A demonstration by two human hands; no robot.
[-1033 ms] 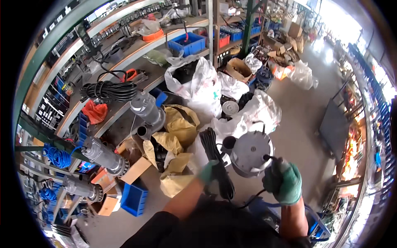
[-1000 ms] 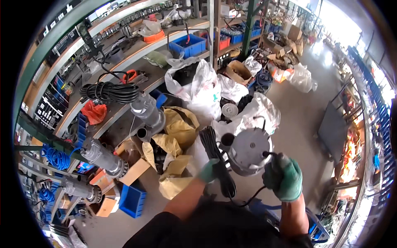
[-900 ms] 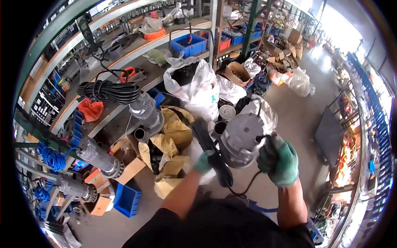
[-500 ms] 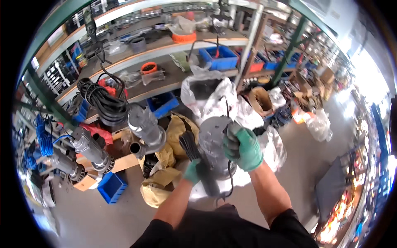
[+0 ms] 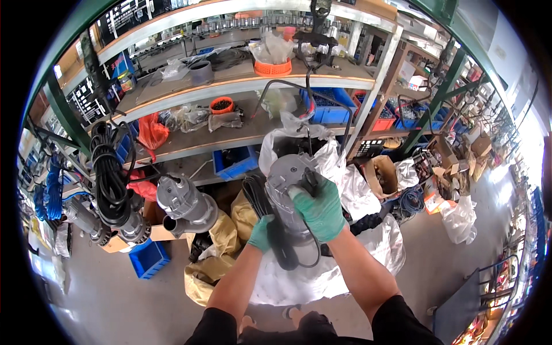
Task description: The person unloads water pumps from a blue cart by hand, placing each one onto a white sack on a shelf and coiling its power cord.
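In front of me stands a grey submersible pump (image 5: 286,181) with a rounded motor body. My right hand (image 5: 319,210), in a green glove, is closed at the top of the pump, fingers around a dark part (image 5: 310,179) there that is mostly hidden. My left hand (image 5: 262,233), gloved in green too, is closed on a coiled black cable (image 5: 258,195) against the pump's left side. An elongated black float (image 5: 283,250) hangs beside that hand. A thin metal hook (image 5: 310,141) reaches down just above the pump top. White plastic sacking (image 5: 293,282) lies beneath.
Left are further grey pumps (image 5: 183,201), with a black cable coil (image 5: 109,178) hanging over some. A blue bin (image 5: 148,259) sits on the floor near a yellow-brown sack (image 5: 201,282). Shelves (image 5: 230,86) with bins stand behind. A hoist hook block (image 5: 315,39) hangs overhead; a cart (image 5: 460,305) is right.
The view has shifted, showing more of the shelves. My right hand now sits lower against the pump top, the back of its glove turned toward me. My left hand keeps hold of the cable.
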